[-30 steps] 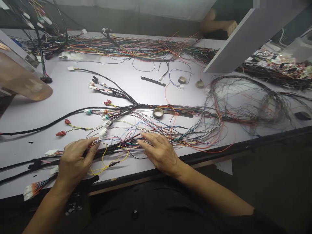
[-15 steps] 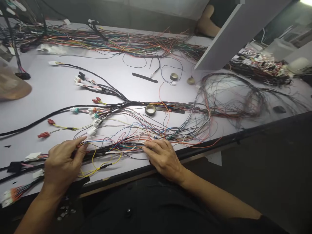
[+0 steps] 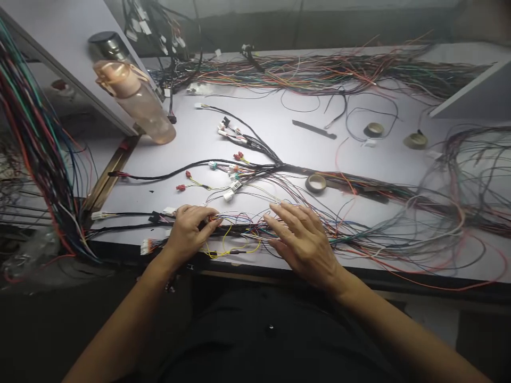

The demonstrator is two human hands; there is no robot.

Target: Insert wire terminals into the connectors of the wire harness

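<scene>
Along the table's front edge runs a wire harness of many coloured wires, partly wrapped in black. My left hand is closed on a bunch of its wires, thumb against the fingers. Over the same harness, further right, my right hand is open with its fingers stretched out and a little apart. Yellow wires loop out between the two hands. An orange and white connector lies left of my left wrist. Beyond the hands a white connector rests near the second, branched harness.
A tape roll lies against the branched harness; two more stand further right. A drink bottle is at the back left by an upright panel. Loose wires line the table's back. Coloured wires hang at far left.
My view has swung left, bringing the whole bottle and hanging wires into sight. My right hand's fingers have lifted and straightened off the wires; my left hand keeps its grip.
</scene>
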